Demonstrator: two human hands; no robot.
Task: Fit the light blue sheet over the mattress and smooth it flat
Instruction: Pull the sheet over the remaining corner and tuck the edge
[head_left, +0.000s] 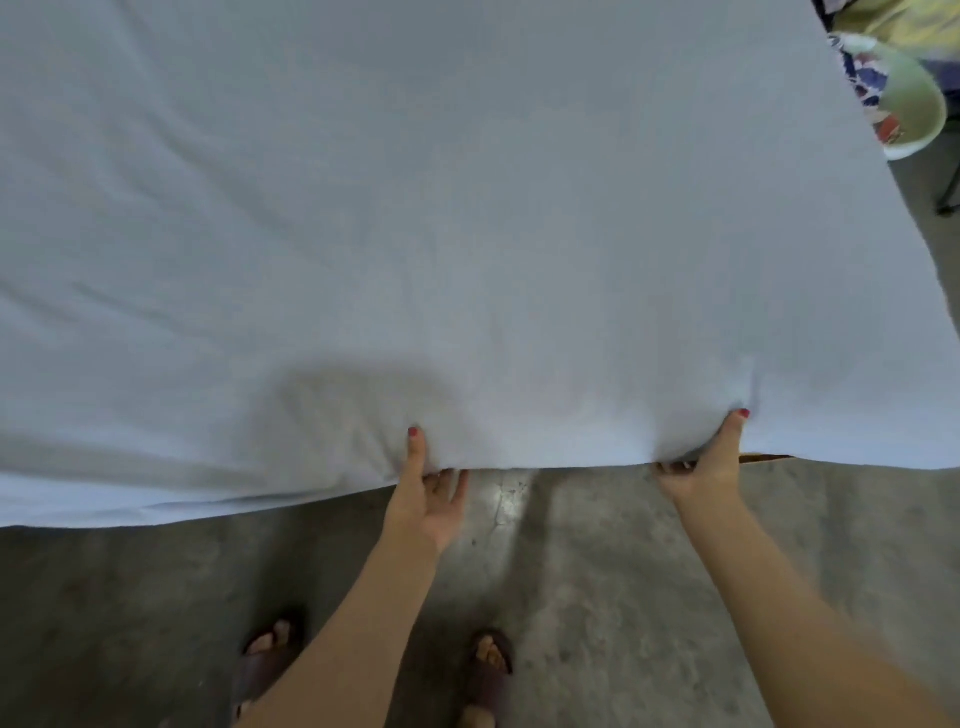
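I'm in a bare, home-like room: a sheet (415, 208) covers the bed, grey concrete floor (597, 571) under my sandals (491, 670), patterned bedding (867, 78) beside the bed.

The light blue sheet (415, 208) is soft matt cloth, mostly smooth, creased toward 9 o'clock. Floor (597, 571) looks like rough, stained concrete. Tub (914, 104) at 2 o'clock seems slightly glossy pale green plastic.

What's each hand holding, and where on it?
Both grip the light blue fabric sheet at its near edge: left hand near the middle, right hand toward the right corner, thumbs on top.
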